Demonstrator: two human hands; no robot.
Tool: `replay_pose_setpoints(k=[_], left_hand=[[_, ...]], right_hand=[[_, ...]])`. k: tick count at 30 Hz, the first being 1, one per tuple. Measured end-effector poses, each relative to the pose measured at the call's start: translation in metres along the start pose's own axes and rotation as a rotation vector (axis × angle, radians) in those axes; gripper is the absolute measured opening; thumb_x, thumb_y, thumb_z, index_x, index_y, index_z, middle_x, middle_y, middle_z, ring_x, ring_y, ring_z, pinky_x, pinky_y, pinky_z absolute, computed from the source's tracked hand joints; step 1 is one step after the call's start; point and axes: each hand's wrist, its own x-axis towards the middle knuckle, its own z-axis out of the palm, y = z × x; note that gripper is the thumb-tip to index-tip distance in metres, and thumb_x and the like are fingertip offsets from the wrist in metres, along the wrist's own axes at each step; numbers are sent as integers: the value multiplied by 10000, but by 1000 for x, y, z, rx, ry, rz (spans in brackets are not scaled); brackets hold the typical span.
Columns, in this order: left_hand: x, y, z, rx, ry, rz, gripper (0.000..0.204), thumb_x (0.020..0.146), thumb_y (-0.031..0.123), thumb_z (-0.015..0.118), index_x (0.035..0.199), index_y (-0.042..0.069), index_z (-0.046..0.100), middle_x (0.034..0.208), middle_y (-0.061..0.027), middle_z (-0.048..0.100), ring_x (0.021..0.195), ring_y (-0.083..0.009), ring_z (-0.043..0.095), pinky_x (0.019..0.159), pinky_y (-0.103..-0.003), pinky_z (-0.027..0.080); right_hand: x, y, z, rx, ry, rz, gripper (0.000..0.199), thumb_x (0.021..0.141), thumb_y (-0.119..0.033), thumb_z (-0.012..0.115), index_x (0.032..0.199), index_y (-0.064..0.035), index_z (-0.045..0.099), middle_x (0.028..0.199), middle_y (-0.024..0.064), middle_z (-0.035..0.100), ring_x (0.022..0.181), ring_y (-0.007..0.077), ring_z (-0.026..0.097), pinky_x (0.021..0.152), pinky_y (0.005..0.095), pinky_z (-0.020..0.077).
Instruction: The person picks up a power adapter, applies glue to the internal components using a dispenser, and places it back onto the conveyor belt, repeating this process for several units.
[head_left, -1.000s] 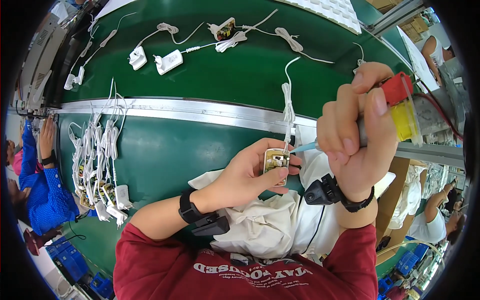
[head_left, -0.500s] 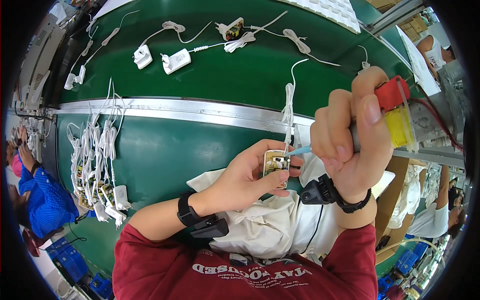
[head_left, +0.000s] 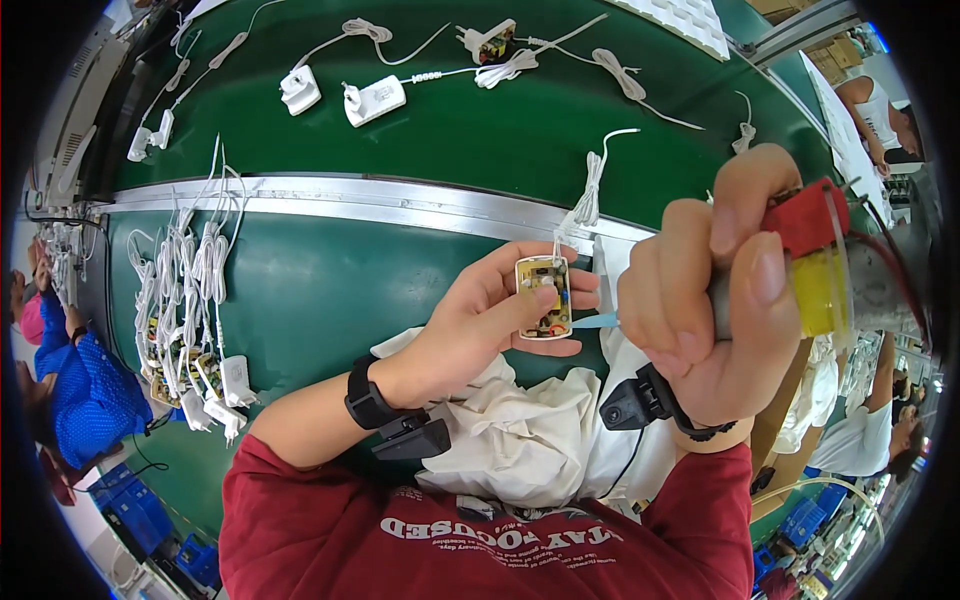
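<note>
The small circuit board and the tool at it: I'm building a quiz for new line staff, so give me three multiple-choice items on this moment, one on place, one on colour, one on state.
1. Where is the small circuit board?
A. flat on the green belt
B. in the left hand
C. among the white cables at the left

2. What colours is the tool in the right hand?
A. red and yellow
B. all black
C. blue and white

3. How is the tool's pale blue tip?
A. pointing away from the board
B. lying on the cloth
C. at the board's edge

Answers: 1 B, the fingers hold it above the white cloth; 2 A, red cap over yellow body; 3 C, the tip reaches the board's right side.
</note>
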Motion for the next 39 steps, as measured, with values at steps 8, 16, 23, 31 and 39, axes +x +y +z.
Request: replay_pose_setpoints(k=[8, 16, 23, 31, 39], left_hand=[[-1, 1, -2, -32, 1, -5, 327, 946, 84, 421, 1269, 41, 386, 1220, -130, 516, 1116, -207, 533, 870, -393, 527], [-1, 2, -3, -22, 14, 10, 328, 953, 120, 426, 1271, 48, 386, 1242, -131, 503, 1142, -208, 517, 881, -401, 518], [-5, 3, -7, -312, -96, -75, 333, 963, 135, 383, 1277, 26, 371, 1282, -140, 461, 1164, -224, 498, 953, -427, 467], [-10, 2, -10, -394, -97, -136, 336, 961, 103, 349, 1278, -9, 356, 1272, -149, 456, 1159, -231, 498, 988, -436, 440], [-9, 6, -11, -424, -60, -126, 333, 962, 105, 349, 1270, -20, 364, 1236, -142, 472, 1141, -228, 507, 989, -440, 440]], right_hand=[[1, 5, -1, 39, -44, -11, 238, 953, -311, 421, 913, -96, 328, 490, -6, 352, 359, 77, 302, 351, 215, 257], [3, -2, 3, -81, 7, 16, 257, 953, -329, 428, 948, -92, 328, 494, -1, 363, 361, 77, 309, 349, 215, 260], [-4, 7, 16, -8, -27, -15, 288, 937, -346, 477, 930, -104, 322, 499, 2, 371, 363, 78, 314, 347, 221, 256], [-2, 9, 18, 45, -46, -1, 340, 909, -376, 529, 887, -113, 315, 481, -1, 366, 351, 75, 303, 340, 224, 241], [5, 15, 16, 65, -83, -3, 350, 903, -386, 537, 930, -100, 336, 466, -9, 355, 345, 70, 291, 340, 225, 234]])
